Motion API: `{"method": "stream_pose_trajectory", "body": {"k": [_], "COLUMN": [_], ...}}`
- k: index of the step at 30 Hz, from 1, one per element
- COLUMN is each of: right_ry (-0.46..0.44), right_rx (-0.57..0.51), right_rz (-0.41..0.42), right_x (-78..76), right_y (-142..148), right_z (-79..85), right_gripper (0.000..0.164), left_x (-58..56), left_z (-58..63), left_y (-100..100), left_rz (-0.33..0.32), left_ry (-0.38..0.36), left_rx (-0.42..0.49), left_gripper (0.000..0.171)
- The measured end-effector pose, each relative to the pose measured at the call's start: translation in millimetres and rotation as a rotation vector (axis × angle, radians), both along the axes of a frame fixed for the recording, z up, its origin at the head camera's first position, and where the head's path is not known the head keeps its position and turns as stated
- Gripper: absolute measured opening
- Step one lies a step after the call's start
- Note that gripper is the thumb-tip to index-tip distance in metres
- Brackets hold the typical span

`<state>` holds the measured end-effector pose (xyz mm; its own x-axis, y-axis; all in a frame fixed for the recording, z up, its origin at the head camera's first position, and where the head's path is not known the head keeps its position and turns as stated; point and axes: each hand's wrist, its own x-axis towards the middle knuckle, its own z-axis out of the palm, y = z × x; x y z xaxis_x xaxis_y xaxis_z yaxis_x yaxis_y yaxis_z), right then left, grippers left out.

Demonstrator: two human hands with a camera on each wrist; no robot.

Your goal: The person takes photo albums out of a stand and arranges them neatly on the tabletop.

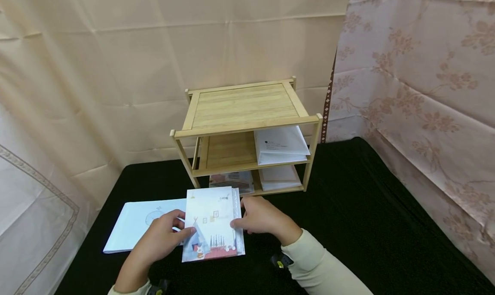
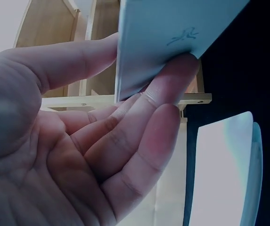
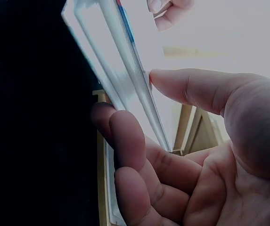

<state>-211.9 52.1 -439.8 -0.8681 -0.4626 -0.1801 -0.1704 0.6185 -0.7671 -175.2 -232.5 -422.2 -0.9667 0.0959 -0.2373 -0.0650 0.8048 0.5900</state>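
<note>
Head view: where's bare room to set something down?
Bare: the top board between its rails; the middle board left of its white stack; the black cloth between rack and floral curtain. Crowded: before the rack, left hand, right hand, booklets.

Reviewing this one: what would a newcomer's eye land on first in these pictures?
Probably the booklets with the illustrated cover, front and centre, held between the left hand and right hand. Next, the pale wooden shelf standing behind them on the black cloth, with a white book on the right of its middle level. A pale book lies to their left.
</note>
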Motion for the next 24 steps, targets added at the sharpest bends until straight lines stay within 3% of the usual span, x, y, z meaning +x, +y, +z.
{"method": "stream_pose_trajectory", "body": {"k": [24], "right_ry": [-0.025], "right_rx": [0.0], "right_rz": [0.026], "right_x": [-1.3], "right_y": [-5.5], "right_z": [-19.0], "right_gripper": [0.018], "left_x": [-2.1], "left_z": [-14.4], "left_y": [-1.0], "left_rz": [0.007], "left_ry": [-0.044], "left_rx": [-0.039], "left_gripper": [0.05]}}
